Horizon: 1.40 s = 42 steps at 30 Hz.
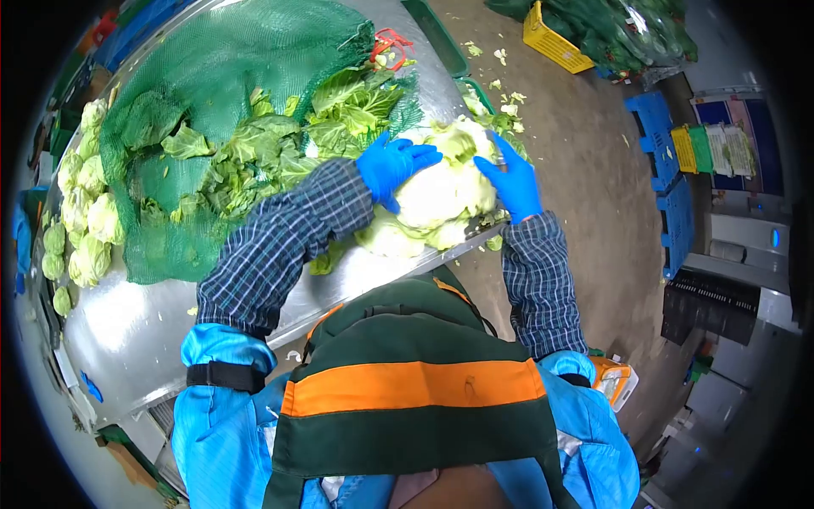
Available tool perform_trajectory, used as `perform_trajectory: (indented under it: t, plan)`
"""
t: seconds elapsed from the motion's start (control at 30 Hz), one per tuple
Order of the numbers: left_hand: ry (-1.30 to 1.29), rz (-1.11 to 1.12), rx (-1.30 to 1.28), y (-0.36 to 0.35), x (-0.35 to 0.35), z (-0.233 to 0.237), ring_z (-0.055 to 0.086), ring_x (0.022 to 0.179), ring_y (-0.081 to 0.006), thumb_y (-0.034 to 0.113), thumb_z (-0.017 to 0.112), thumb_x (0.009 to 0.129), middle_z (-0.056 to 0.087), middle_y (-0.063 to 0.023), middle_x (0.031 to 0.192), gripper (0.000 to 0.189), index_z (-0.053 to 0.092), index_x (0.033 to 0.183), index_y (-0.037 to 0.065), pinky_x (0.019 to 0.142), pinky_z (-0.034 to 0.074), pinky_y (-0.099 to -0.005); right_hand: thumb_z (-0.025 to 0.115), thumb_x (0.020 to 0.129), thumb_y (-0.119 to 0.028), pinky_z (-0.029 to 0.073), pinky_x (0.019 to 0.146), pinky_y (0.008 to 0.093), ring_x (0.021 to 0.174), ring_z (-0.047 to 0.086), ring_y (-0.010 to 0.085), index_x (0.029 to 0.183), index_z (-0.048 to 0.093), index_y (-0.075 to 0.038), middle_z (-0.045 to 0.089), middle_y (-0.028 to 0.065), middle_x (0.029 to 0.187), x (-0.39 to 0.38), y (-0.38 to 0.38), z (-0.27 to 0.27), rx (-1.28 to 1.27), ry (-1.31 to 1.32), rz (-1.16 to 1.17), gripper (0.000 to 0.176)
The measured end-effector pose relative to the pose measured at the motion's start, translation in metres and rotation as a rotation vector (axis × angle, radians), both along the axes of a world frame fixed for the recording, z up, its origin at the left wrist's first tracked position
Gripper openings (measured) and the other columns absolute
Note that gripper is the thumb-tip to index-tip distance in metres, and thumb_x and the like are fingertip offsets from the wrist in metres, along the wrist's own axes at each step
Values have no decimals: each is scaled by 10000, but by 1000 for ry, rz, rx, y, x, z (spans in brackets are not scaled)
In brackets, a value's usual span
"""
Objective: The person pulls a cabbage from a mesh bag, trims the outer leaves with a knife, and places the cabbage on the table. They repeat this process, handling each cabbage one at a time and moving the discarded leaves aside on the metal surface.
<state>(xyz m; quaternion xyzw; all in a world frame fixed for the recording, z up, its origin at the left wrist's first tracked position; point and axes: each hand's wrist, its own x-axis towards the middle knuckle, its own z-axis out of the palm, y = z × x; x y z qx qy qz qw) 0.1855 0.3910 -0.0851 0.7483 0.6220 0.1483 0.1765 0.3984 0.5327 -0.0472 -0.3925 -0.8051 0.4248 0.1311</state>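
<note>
Blue gloves cover both hands, and both are on one pale green cabbage (441, 204), which sits at the near edge of the steel bench (144, 339), just in front of the person's chest. The left hand (394, 165) is clasped over the cabbage's upper left side, with its fingers spread and curled across the leaves. The right hand (513, 182) presses against the cabbage's right side with the fingers stretched along it, so the head is gripped between the two palms. A small grey shape shows by the right forefinger, but I cannot tell what it is. Outer leaves hang loose beneath the cabbage and lie against the bench edge.

To the left of the cabbage is a heap of darker loose leaves (254, 161), touching the checked left sleeve (280, 246). Beyond and left of the cabbage lies a green net sack (229, 68), spread wide with leaves spilling from its mouth. Well to the left of the cabbage, past the sack, a row of trimmed heads (85, 220) lines the far side of the bench.

Right of the cabbage the concrete floor (585, 187) drops away below the bench. Leaf scraps (504, 59) are scattered on it, with blue crates (657, 127) further right and a yellow crate (551, 38) above them.
</note>
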Motion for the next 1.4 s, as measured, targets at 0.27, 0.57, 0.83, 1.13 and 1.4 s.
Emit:
perform_trajectory:
  t: [0.27, 0.57, 0.83, 1.13, 1.4]
  plan:
    - [-378, 543, -90, -27, 29, -4, 582, 980, -370, 485, 651, 776, 607, -229, 1049, 626, 536, 1162, 6, 852, 452, -434, 662, 825, -347, 473, 696, 298, 754, 590, 153, 1255, 511, -11, 646, 134, 885, 1, -44, -59, -257, -38, -134, 566]
    - [-357, 385, 111, -11, 32, -32, 422, 1199, -399, 463, 833, 521, 436, -226, 1302, 1018, 380, 1346, 74, 1004, 356, -469, 507, 926, -298, 434, 527, 378, 552, 563, 227, 1304, 484, -122, 579, 137, 638, 33, -91, -52, -6, 129, -214, 417]
    - [-326, 502, -55, 11, 37, -8, 485, 1152, -364, 418, 839, 560, 472, -214, 1283, 948, 417, 1323, 46, 978, 402, -422, 485, 914, -220, 446, 530, 451, 582, 579, 351, 1431, 274, -269, 594, 198, 710, 10, -86, -52, 392, -338, -56, 561]
    - [-285, 500, -139, 22, 42, -16, 479, 1144, -374, 399, 849, 535, 481, -192, 1278, 970, 409, 1332, 65, 971, 397, -432, 390, 963, -320, 476, 742, 424, 839, 614, 337, 1357, 428, -193, 625, 220, 994, 4, -5, -81, -172, 52, -204, 416]
    - [-466, 243, 19, -34, -9, -22, 348, 1301, -332, 335, 830, 581, 395, -179, 1383, 981, 341, 1398, 96, 1068, 299, -429, 575, 868, -399, 502, 693, 379, 765, 635, 271, 1347, 452, -198, 660, 166, 934, 25, 15, -82, 273, -209, -88, 534]
